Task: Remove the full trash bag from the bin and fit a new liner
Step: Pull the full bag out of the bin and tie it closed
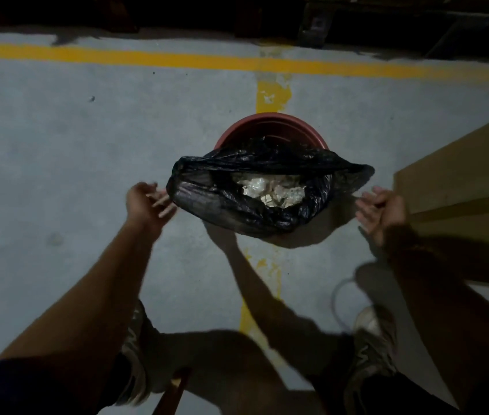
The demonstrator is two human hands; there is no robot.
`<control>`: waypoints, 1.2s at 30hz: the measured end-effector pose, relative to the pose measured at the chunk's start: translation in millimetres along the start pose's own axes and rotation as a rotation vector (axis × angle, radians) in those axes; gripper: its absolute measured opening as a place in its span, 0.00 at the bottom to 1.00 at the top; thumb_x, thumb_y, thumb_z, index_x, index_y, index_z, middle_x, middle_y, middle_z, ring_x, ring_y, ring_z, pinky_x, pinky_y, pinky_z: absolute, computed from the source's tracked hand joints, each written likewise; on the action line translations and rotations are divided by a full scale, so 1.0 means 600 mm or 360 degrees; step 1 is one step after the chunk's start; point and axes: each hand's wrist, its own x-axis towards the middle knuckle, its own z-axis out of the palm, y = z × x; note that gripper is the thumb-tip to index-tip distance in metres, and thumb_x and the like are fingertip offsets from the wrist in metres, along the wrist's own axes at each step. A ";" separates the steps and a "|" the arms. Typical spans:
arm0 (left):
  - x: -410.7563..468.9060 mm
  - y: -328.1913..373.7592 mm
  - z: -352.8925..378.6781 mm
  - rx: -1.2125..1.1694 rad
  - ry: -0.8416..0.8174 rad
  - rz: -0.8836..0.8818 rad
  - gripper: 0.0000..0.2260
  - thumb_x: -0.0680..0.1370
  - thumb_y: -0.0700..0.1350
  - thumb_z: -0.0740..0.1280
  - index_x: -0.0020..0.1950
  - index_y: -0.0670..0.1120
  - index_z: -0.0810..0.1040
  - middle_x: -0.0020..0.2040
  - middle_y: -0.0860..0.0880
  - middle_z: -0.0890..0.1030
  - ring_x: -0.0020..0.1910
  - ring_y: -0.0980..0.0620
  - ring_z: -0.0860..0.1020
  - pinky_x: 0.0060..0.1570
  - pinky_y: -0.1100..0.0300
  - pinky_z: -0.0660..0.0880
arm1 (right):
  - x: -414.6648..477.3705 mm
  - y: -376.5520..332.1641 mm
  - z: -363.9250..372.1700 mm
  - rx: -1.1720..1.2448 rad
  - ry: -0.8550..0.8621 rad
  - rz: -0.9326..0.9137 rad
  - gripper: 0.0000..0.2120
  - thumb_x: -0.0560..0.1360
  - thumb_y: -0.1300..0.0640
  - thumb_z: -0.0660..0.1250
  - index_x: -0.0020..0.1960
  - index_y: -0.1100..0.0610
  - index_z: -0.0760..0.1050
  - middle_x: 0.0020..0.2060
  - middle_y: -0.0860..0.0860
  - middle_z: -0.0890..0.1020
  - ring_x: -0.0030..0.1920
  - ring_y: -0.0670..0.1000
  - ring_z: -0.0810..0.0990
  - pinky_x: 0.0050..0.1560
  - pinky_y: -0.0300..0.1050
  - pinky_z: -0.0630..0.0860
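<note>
Dim grey floor, yellow lines; loose, empty fingers beside black bag

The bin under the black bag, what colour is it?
Reddish-brown; its rim shows in the head view.

A black trash bag, glossy and crumpled, sits in a round reddish-brown bin on the floor. Its mouth gapes open, showing pale crumpled waste inside. The bag's near side sags over the bin's near rim and hides it; only the far rim shows bare. The bag lies between the two sets of fingers: its left edge is just beside the left hand's fingers, and its right corner reaches toward the right hand's fingers, a little apart from them.
</note>
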 end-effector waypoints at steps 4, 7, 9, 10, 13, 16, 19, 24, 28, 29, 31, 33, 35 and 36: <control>-0.037 -0.116 0.021 0.0184 -0.0175 -0.0074 0.15 0.80 0.53 0.54 0.54 0.49 0.78 0.56 0.47 0.80 0.59 0.46 0.77 0.62 0.47 0.73 | -0.009 0.104 0.009 0.0063 -0.0169 0.0240 0.08 0.79 0.52 0.61 0.56 0.49 0.73 0.56 0.52 0.78 0.57 0.56 0.78 0.59 0.54 0.76; -0.051 -0.142 0.043 -0.0227 -0.0209 -0.0146 0.23 0.78 0.63 0.57 0.57 0.47 0.79 0.53 0.44 0.82 0.52 0.44 0.80 0.54 0.51 0.78 | -0.022 0.110 0.029 0.0297 -0.0487 0.0233 0.20 0.78 0.44 0.64 0.66 0.51 0.71 0.61 0.54 0.79 0.60 0.57 0.77 0.65 0.54 0.72; -0.060 -0.151 0.047 -0.0344 -0.0218 -0.0153 0.26 0.78 0.66 0.56 0.56 0.46 0.78 0.49 0.44 0.81 0.47 0.45 0.81 0.46 0.55 0.77 | -0.033 0.099 0.039 0.0284 -0.0483 0.0217 0.17 0.77 0.47 0.67 0.63 0.52 0.75 0.61 0.53 0.78 0.54 0.53 0.78 0.51 0.45 0.75; -0.064 -0.155 0.049 -0.0366 -0.0262 -0.0145 0.27 0.78 0.67 0.56 0.57 0.45 0.78 0.48 0.44 0.82 0.45 0.45 0.81 0.44 0.56 0.76 | -0.036 0.095 0.041 0.0211 -0.0425 0.0219 0.13 0.78 0.50 0.67 0.60 0.52 0.76 0.60 0.53 0.77 0.51 0.51 0.77 0.44 0.42 0.74; -0.082 -0.146 0.055 -0.0304 -0.0380 -0.0102 0.30 0.75 0.72 0.57 0.54 0.47 0.79 0.40 0.47 0.81 0.36 0.49 0.79 0.35 0.60 0.71 | -0.044 0.092 0.037 -0.0111 -0.0251 0.0197 0.04 0.79 0.59 0.67 0.52 0.54 0.77 0.52 0.53 0.81 0.41 0.47 0.77 0.30 0.36 0.71; -0.091 -0.116 0.061 0.0060 -0.0377 -0.0014 0.12 0.81 0.56 0.60 0.48 0.48 0.77 0.37 0.48 0.79 0.27 0.54 0.73 0.25 0.65 0.64 | -0.052 0.067 0.034 -0.0345 -0.0253 0.0083 0.13 0.77 0.64 0.69 0.60 0.59 0.76 0.46 0.53 0.83 0.31 0.46 0.80 0.23 0.35 0.72; -0.093 -0.077 0.061 0.0358 -0.0376 0.0053 0.08 0.80 0.40 0.60 0.47 0.45 0.79 0.35 0.49 0.80 0.24 0.58 0.70 0.21 0.68 0.61 | -0.064 0.027 0.041 -0.0226 -0.0215 -0.0007 0.16 0.76 0.63 0.70 0.63 0.60 0.73 0.42 0.54 0.82 0.25 0.45 0.80 0.23 0.35 0.75; -0.083 0.009 0.055 -0.0177 -0.0494 0.0073 0.09 0.80 0.42 0.59 0.50 0.46 0.79 0.44 0.49 0.88 0.32 0.58 0.81 0.27 0.69 0.69 | -0.081 -0.029 0.084 0.0173 -0.0315 -0.0210 0.16 0.80 0.63 0.65 0.67 0.59 0.73 0.39 0.51 0.85 0.32 0.43 0.83 0.31 0.35 0.78; -0.050 0.033 0.074 -0.0169 -0.0503 0.0322 0.23 0.78 0.44 0.62 0.74 0.47 0.71 0.69 0.49 0.81 0.65 0.49 0.81 0.62 0.53 0.77 | -0.068 -0.053 0.130 0.0391 -0.0524 -0.0145 0.21 0.80 0.63 0.59 0.73 0.60 0.68 0.65 0.55 0.82 0.58 0.54 0.86 0.47 0.44 0.83; -0.046 0.034 0.081 0.0093 -0.0463 0.0417 0.28 0.76 0.45 0.64 0.77 0.48 0.68 0.73 0.49 0.77 0.69 0.49 0.77 0.64 0.53 0.75 | -0.062 -0.057 0.140 0.0374 -0.0558 -0.0096 0.21 0.79 0.62 0.58 0.72 0.61 0.69 0.66 0.53 0.80 0.60 0.56 0.85 0.49 0.46 0.83; -0.035 0.029 0.089 0.0953 -0.0367 0.0690 0.36 0.76 0.51 0.71 0.82 0.51 0.60 0.80 0.48 0.66 0.77 0.45 0.67 0.67 0.54 0.70 | -0.050 -0.063 0.154 0.0257 -0.0578 -0.0056 0.11 0.78 0.62 0.58 0.60 0.62 0.71 0.62 0.51 0.78 0.60 0.57 0.85 0.48 0.49 0.84; -0.021 0.010 0.087 0.2027 -0.0219 0.1011 0.43 0.74 0.65 0.69 0.83 0.55 0.54 0.84 0.47 0.56 0.81 0.41 0.57 0.73 0.41 0.60 | -0.041 -0.069 0.158 -0.0061 -0.0468 -0.0154 0.06 0.78 0.62 0.60 0.55 0.59 0.69 0.60 0.54 0.78 0.54 0.55 0.87 0.44 0.48 0.83; -0.012 -0.008 0.080 0.2528 -0.0122 0.1335 0.45 0.72 0.74 0.62 0.83 0.57 0.51 0.84 0.45 0.52 0.81 0.39 0.54 0.73 0.34 0.56 | -0.032 -0.072 0.147 -0.0875 -0.0114 -0.0575 0.18 0.77 0.58 0.64 0.67 0.57 0.68 0.65 0.56 0.78 0.51 0.52 0.86 0.45 0.47 0.80; -0.006 -0.016 0.076 0.2559 -0.0143 0.1510 0.44 0.73 0.74 0.61 0.83 0.57 0.50 0.84 0.45 0.51 0.81 0.38 0.55 0.72 0.33 0.58 | -0.023 -0.073 0.135 -0.1399 0.0121 -0.0923 0.27 0.76 0.57 0.67 0.73 0.54 0.65 0.68 0.57 0.75 0.56 0.55 0.82 0.51 0.49 0.79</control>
